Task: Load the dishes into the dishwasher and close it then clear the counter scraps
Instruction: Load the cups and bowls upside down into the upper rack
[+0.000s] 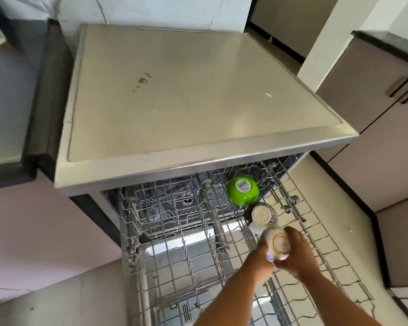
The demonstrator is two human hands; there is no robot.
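Fingers (292, 234) of both hands gripping upturned cup (279, 243)

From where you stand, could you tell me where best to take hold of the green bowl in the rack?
Grip the green bowl by its rounded sides from above: it sits upside down in the upper rack, base with barcode sticker facing up, its rim down among the wires.

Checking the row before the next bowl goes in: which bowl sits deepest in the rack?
The green bowl, upside down with a barcode sticker, farthest back; the others are white or patterned.
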